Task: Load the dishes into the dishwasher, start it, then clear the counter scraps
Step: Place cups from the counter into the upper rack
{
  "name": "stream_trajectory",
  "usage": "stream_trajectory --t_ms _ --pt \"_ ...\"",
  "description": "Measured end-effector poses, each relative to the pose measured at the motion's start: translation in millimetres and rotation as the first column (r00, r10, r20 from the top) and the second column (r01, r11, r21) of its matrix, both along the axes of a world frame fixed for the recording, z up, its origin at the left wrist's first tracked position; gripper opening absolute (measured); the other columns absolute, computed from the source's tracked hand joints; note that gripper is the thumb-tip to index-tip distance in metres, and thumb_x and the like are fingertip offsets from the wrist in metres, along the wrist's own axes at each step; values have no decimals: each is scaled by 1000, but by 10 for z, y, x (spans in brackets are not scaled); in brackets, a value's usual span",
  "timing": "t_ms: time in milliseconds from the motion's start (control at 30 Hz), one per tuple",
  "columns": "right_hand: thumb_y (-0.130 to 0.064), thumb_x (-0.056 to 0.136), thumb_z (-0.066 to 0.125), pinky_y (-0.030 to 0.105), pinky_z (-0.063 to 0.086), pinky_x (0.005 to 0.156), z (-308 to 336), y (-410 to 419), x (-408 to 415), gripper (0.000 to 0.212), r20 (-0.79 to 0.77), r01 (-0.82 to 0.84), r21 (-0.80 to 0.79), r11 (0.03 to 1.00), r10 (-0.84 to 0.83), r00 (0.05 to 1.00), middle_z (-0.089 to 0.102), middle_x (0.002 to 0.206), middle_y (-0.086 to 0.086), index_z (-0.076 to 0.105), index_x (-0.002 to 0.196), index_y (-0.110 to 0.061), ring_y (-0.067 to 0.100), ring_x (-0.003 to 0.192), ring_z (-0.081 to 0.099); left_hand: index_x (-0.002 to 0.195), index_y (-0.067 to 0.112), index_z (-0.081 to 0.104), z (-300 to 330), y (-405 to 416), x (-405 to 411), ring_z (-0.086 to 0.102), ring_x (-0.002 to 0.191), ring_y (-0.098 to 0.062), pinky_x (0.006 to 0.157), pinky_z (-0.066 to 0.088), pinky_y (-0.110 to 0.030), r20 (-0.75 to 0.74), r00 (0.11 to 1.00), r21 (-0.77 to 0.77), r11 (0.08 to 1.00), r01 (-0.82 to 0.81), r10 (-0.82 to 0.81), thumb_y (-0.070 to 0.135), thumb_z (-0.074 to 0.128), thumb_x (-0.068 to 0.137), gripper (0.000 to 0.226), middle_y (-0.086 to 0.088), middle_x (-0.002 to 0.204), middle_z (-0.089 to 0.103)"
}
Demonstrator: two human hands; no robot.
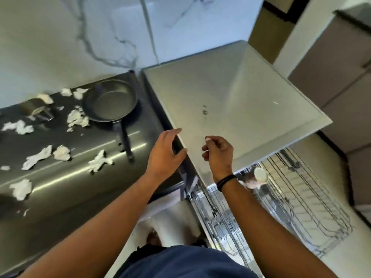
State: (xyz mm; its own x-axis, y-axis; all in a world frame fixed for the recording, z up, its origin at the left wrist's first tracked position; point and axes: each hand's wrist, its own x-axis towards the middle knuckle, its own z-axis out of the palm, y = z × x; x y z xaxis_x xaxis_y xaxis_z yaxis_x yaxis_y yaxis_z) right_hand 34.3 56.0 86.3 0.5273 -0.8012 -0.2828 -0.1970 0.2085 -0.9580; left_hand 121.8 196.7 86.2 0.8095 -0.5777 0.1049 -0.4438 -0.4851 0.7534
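A: Looking down past the dark blue shirt (180,261), what sits closest?

B: The dishwasher rack (291,213), pulled out low on the right, with a pale cup (261,174) lying in its upper part, just beyond the right wrist. The rest of the wire looks bare, though blur hides detail.

A: And the hands?

B: Both are raised over the steel dishwasher lid (230,101). The left hand (166,151) has its fingers (176,131) spread and relaxed, touching or just short of the lid's near-left edge; it grips nothing. The right hand (217,151) is loosely curled with thumb and forefinger drawn close together. A speck of white may sit between them, but I cannot tell.

A: So where's the next dish?

B: The frying pan (110,101) on the steel bench (60,187), to the left and beyond the left hand. Its handle runs back toward the person, ending near the left hand, so I'd judge that hand the nearer one for the pickup, taking the handle along its length.

A: Anything else out there?

B: Torn paper scraps (78,118) litter the bench around the pan and further left, plus a small metal cup (37,109) at the far left. Clearing those looks like the last step, not begun
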Motion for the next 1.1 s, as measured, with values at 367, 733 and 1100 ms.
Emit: stream_trajectory --t_ms 367,733,1100 --pt "-12 96 62 22 50 50 324 1621 1156 7 -48 -522 -82 849 519 853 68 76 9 68 93 -10 10 57 60 127 20 62 86 1702 410 61 99 -9 83 54 -30 17 854 -238 832 -501 519 15 75 85 44 7 120 55" --pt "-25 101 55 27 46 56 330 3192 1855 10 -116 -849 50 526 847 518 65 88 4 61 99 -17 14 63 58 108 19 60 11 3345 503 51 89 -16 81 50 -35 72 397 -251 402 -881 915 16 84 72 43 5 104 48" --pt "-40 100 53 33 50 65 393 3989 2434 21 -220 -956 2 294 932 287 62 94 2 61 100 -21 16 72 59 141 15 36 -335 4320 832 46 128 -25 109 43 -41 -266 99 -253 30 -967 959 43 98 53 112 -5 136 42"
